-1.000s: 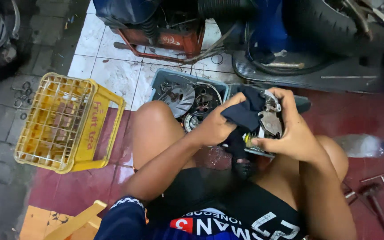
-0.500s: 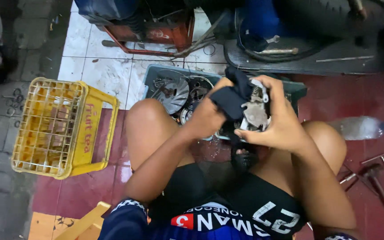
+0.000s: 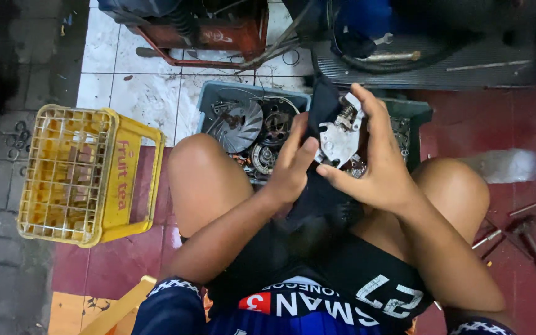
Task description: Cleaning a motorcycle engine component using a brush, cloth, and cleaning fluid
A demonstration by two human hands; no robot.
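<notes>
Yellow plastic crate [image 3: 88, 174] sits on the floor off to my left, beside my knee, with small dark pieces lying in its compartments. Ahead of my knees is a grey tray [image 3: 209, 99] holding a finned metal disc [image 3: 237, 121] and other round engine pieces. My left hand [image 3: 293, 164] is closed around a dark rag [image 3: 325, 108], thumb and fingers pressing the cloth against the edge of the metal part [image 3: 337, 139]. That part, a pale flat plate with a small spring on top, is held up over my lap, between both hands. My right hand [image 3: 379, 167] has a closed grip on it from the far side, fingers curled over the top, thumb underneath. To wipe well, I judge the right hand should keep the plate steady while the cloth works round the spring and into the cutouts, without snagging. Further right, a clear plastic bottle [image 3: 510, 166] with a blue cap lies on the red floor, and metal hand tools [image 3: 528, 226] lie near my right knee.
</notes>
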